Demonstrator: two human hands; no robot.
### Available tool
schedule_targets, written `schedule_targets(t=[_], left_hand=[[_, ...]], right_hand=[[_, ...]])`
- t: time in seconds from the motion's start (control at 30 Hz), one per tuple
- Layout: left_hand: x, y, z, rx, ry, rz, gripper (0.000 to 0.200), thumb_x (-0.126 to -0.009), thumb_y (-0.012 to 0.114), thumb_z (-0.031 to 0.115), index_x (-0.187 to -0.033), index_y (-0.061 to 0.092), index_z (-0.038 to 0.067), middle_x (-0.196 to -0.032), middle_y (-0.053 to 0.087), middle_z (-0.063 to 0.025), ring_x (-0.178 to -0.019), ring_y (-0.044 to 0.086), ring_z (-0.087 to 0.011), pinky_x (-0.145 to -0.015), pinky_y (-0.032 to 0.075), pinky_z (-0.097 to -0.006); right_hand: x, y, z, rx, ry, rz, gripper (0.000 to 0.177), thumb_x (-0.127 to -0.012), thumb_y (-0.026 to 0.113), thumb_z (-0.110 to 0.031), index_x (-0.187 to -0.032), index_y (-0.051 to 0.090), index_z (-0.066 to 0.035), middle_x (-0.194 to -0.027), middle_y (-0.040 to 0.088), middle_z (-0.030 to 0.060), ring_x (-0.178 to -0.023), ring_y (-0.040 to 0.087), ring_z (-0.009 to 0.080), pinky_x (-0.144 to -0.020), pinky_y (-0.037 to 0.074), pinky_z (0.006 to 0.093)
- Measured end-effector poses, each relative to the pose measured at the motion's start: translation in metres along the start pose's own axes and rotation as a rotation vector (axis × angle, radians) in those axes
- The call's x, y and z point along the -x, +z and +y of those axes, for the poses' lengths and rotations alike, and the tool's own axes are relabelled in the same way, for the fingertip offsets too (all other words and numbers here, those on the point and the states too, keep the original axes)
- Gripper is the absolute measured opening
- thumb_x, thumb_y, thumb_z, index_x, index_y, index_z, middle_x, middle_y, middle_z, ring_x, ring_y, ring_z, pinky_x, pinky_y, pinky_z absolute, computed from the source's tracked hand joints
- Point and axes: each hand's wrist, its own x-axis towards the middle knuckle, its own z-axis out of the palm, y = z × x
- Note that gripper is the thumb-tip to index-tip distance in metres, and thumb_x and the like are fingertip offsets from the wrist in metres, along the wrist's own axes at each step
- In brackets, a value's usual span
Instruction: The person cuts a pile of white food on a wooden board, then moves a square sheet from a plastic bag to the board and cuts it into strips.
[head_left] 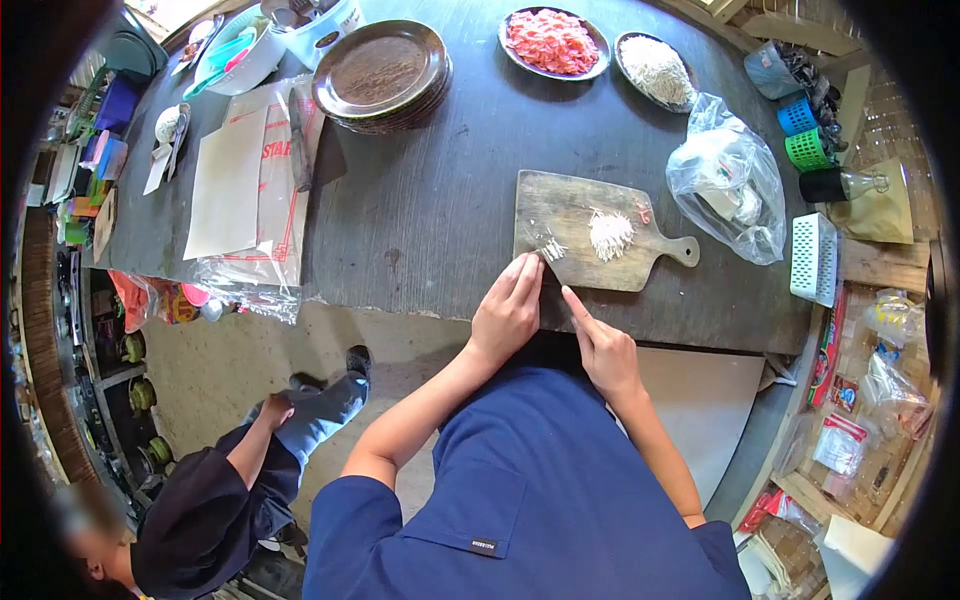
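Note:
A wooden cutting board (572, 222) with a handle lies near the table's front edge. On it are a pile of thin white shreds (611, 235), a smaller bunch of white strips (553, 248) and a few pinkish bits (644, 213). My left hand (508, 312) rests at the board's lower left corner, fingertips bunched together beside the small strips; whatever they pinch is hidden. Just right of it, my right hand (606, 350) is closed round a knife (553, 273), index finger stretched along it. Only a little of the blade shows.
Beyond the board stand a plate of pink shreds (555, 42), a plate of white shreds (655, 70) and a clear plastic bag (728, 180). Stacked brown plates (382, 70) and paper sheets (226, 185) with another knife (299, 140) lie left. A person (220, 490) sits lower left.

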Motion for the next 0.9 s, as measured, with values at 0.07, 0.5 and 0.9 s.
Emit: schedule_targets(t=[0.07, 0.5, 0.9], left_hand=[[0.004, 0.000, 0.004, 0.021, 0.008, -0.012, 0.051, -0.090, 0.061, 0.010, -0.136, 0.064, -0.013, -0.141, 0.063, -0.0191, -0.137, 0.059, -0.0309, -0.119, 0.047, -0.0379], [-0.001, -0.001, 0.002, 0.078, -0.023, 0.011, 0.053, -0.085, 0.062, 0.001, -0.136, 0.064, -0.012, -0.142, 0.061, -0.0200, -0.137, 0.059, -0.0331, -0.118, 0.049, -0.0399], [-0.001, -0.003, 0.002, 0.118, -0.048, 0.006, 0.054, -0.084, 0.062, -0.002, -0.138, 0.063, -0.012, -0.143, 0.061, -0.0217, -0.137, 0.059, -0.0348, -0.118, 0.049, -0.0408]], right_hand=[[-0.007, 0.010, 0.003, 0.020, -0.106, 0.108, 0.057, -0.107, 0.063, -0.020, -0.161, 0.052, -0.038, -0.070, 0.064, 0.0119, -0.060, 0.069, 0.0333, -0.057, 0.056, 0.0491], [0.005, 0.012, 0.005, 0.051, -0.062, 0.118, 0.058, -0.107, 0.064, -0.024, -0.161, 0.050, -0.040, -0.066, 0.061, 0.0091, -0.054, 0.067, 0.0300, -0.052, 0.056, 0.0472], [0.000, 0.007, -0.001, 0.041, -0.067, 0.126, 0.058, -0.107, 0.062, -0.024, -0.162, 0.049, -0.040, -0.065, 0.061, 0.0101, -0.053, 0.066, 0.0314, -0.051, 0.055, 0.0468]])
